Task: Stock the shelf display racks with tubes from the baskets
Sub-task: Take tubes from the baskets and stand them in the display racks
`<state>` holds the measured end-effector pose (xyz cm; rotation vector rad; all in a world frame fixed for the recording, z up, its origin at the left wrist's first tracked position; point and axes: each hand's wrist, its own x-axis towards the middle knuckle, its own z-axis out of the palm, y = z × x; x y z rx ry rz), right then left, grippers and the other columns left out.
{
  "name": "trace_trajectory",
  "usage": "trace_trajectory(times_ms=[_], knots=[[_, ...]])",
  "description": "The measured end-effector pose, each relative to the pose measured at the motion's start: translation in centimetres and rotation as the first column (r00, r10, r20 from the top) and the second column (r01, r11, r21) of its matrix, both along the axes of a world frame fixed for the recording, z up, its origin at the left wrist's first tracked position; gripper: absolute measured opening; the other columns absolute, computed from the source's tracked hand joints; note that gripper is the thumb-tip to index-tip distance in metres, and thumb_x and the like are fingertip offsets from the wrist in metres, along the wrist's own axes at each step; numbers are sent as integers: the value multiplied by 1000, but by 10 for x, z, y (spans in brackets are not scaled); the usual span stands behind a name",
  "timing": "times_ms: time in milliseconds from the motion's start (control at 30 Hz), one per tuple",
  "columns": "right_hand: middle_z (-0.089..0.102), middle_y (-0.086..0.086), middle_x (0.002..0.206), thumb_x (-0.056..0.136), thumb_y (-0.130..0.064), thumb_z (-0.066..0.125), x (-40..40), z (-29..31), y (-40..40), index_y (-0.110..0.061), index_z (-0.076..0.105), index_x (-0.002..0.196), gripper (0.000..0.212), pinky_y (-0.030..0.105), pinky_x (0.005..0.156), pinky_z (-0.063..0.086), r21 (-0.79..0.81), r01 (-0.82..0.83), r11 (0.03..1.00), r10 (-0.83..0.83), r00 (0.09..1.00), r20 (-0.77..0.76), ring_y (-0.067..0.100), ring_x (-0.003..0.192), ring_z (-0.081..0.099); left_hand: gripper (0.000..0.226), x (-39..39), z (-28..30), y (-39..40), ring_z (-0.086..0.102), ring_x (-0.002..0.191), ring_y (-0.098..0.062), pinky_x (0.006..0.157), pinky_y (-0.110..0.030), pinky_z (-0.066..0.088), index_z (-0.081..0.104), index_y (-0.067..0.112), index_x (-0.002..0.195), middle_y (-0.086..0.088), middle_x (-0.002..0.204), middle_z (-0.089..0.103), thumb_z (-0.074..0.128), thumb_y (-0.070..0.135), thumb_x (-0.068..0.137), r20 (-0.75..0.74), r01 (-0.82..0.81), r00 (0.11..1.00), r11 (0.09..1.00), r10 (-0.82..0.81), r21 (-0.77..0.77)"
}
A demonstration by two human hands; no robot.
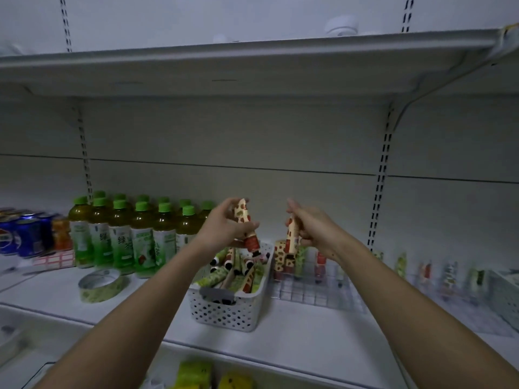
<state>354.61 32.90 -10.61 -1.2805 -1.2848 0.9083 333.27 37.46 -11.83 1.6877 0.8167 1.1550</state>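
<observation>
White perforated plastic basket [224,313] is the landmark, sitting mid-shelf [295,327] w/ a heap of tubes [238,273] lying in it, green-patterned and giraffe-spotted, caps mostly pointing to the back. Nearest the camera, below the basket, a lower shelf level shows yellow-green packs [193,373], blurred. Both forearms reach up from the bottom corners and converge above the basket's far end, wrists a bit bent. Left hand [222,228] is above the basket's rear left corner, fingers and thumb curled round a spotted tube [247,228], held tilted w/ crimped end up and dark cap down, the cap just over the heap. Right hand [309,228] is above and right of the basket's rear right corner, fingers closed on a second spotted tube [292,234] that hangs roughly upright below the fist, over the rack. Just right of the basket, touching or nearly so, stands a clear wire-grid display rack [311,287] w/ a few spotted tubes upright at its back left; more upright tubes [449,273] further right of the basket, too blurred for detail. Second white basket [505,299] at the far right edge. Left of the basket lies a roll of green-printed tape [99,284], flat on the shelf. Behind it, left-rear of the basket, rows of green-capped tea bottles [120,234], then blue cans [25,234] further left. Well above the basket, an upper shelf [252,68] on a bracket.
</observation>
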Motion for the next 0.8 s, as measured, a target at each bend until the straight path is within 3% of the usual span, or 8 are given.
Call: trace_trajectory(times_ms=[67,200,300,367,500,633,700,800], knots=[[63,7,77,100,-36,50,5,-1,-6,-8,64,97,31,24,44,33,20,46,999,-48,989,143,10,47,44,48,8,0,-4,73,74,-25,60,-33,58,58,23,120,-13,99,67,79,15,77,-20,14,1000,1000,-14,12],[74,11,75,101,-19,34,15,-2,-14,-8,59,106,28,22,41,32,50,54,997,-60,990,126,11,41,42,24,18,3,-8,73,78,-28,67,-37,61,69,11,110,-11,88,72,69,16,86,10,75,997,997,-74,-21],[76,9,80,101,-16,27,22,-4,-18,4,58,101,37,22,41,34,113,41,993,-69,965,254,13,44,44,21,24,5,-7,72,81,-29,70,-36,60,71,14,108,-11,90,72,66,22,89,-68,46,997,999,-45,18],[76,8,83,103,-18,26,26,-5,-19,0,52,105,32,24,43,34,129,38,991,-73,959,274,14,46,42,23,27,6,-6,71,81,-27,66,-33,59,70,14,109,-11,92,72,65,26,89,-114,16,993,998,-9,60],[76,4,87,104,-22,29,32,-4,-19,-12,44,109,18,25,45,34,139,42,989,-77,965,251,13,49,41,24,33,6,-2,72,74,-24,59,-28,57,65,7,105,-11,85,74,69,24,87,-107,-18,994,998,24,58],[71,9,81,103,-21,41,36,-5,-18,-11,55,99,17,29,48,40,148,49,988,-91,952,292,14,52,50,23,34,3,4,73,82,-28,77,-42,60,69,6,100,-12,85,75,74,19,81,-94,28,995,1000,-26,15],[64,12,74,101,-20,48,41,-7,-17,-10,61,94,18,29,50,45,159,45,986,-96,940,328,16,56,56,25,33,3,6,73,86,-25,82,-42,59,74,8,96,-9,89,75,76,22,76,-129,78,989,997,-79,-8],[68,9,78,98,-16,56,51,-9,-14,-10,67,97,13,23,55,52,168,50,984,-106,935,338,16,59,66,25,33,3,10,72,90,-25,83,-41,59,76,7,94,-9,93,75,76,22,74,-149,111,982,993,-117,-48]])
